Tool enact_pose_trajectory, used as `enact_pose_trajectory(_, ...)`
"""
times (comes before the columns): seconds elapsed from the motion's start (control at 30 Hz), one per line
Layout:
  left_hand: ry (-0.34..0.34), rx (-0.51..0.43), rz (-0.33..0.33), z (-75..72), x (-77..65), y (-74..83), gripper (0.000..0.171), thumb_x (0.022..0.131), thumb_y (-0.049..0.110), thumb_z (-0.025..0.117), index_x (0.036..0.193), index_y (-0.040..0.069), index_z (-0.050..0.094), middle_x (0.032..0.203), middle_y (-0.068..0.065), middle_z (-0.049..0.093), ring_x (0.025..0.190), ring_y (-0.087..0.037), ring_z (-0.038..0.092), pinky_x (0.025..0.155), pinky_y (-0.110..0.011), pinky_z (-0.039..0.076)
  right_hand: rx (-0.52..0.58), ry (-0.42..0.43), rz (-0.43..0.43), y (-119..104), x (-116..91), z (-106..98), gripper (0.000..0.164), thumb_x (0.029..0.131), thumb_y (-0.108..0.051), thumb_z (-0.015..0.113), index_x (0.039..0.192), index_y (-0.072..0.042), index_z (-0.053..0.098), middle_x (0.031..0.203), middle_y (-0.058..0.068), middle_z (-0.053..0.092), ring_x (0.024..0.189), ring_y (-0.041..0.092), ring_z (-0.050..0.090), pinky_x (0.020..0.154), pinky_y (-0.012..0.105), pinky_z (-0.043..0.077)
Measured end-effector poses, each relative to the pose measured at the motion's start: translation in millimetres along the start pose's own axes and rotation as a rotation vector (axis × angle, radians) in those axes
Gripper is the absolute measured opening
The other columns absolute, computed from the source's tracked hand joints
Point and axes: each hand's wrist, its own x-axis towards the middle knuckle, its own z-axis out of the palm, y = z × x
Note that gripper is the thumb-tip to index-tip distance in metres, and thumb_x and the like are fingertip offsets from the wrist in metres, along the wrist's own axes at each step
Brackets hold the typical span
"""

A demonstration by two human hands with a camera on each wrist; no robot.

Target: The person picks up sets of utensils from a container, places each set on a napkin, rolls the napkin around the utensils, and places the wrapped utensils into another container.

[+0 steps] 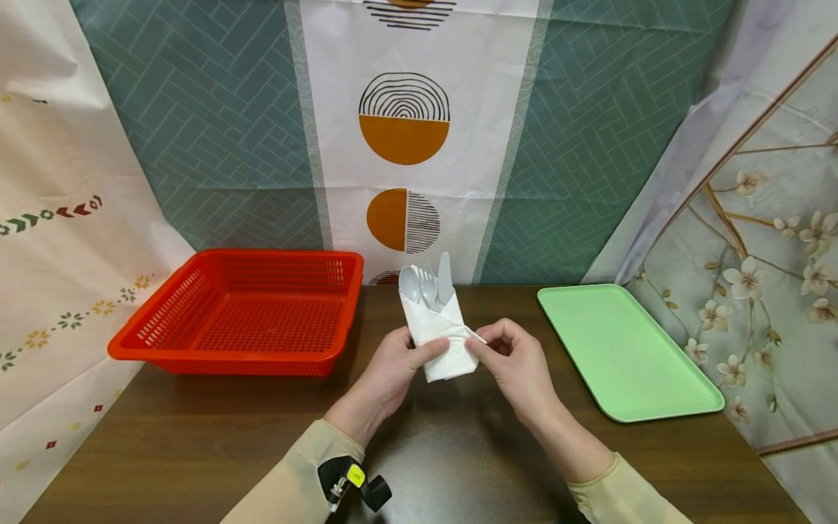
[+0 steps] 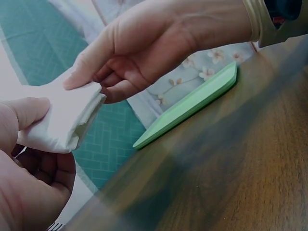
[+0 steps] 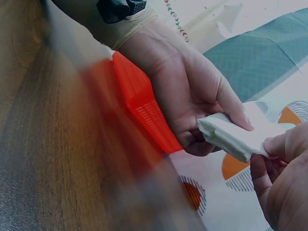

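Note:
A folded white napkin [image 1: 440, 338] is held up above the table, wrapped round a spoon [image 1: 409, 284], a fork [image 1: 428, 287] and a knife [image 1: 445, 278] whose upper ends stick out of its top. My left hand [image 1: 395, 367] grips the napkin from the left, thumb across its front and fingers behind. On the other side my right hand [image 1: 517, 364] pinches a corner of the napkin between thumb and fingers. Both wrist views show the bundle's thick folded lower end [image 2: 79, 122], with the thumbs lying on its face [image 3: 240, 137].
A red plastic basket [image 1: 236, 358] with slotted walls stands at the left on the brown wooden table [image 1: 458, 466]. To the right lies a light green tray [image 1: 628, 349]. Patterned cloths [image 1: 589, 131] hang behind and along both sides.

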Motion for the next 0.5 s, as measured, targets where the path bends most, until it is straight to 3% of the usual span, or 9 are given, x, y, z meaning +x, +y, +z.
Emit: enact_pose_trajectory(0.5, -0.024, -0.008, -0.005, -1.7, -0.6, -0.3, 0.045, 0.103, 0.013, 0.079, 0.143, -0.001, 0.063, 0.132, -0.012, 0.072, 0.114, -0.024, 0.069, 0.100, -0.034, 0.056, 0.067, -0.016, 0.054, -0.9, 0.5, 0.0, 0.017, 0.100, -0.004, 0.082, 0.104, 0.004, 0.068, 0.094, 0.011, 0.077, 0.084, 0.016, 0.069, 0.075, 0.025, 0.057)
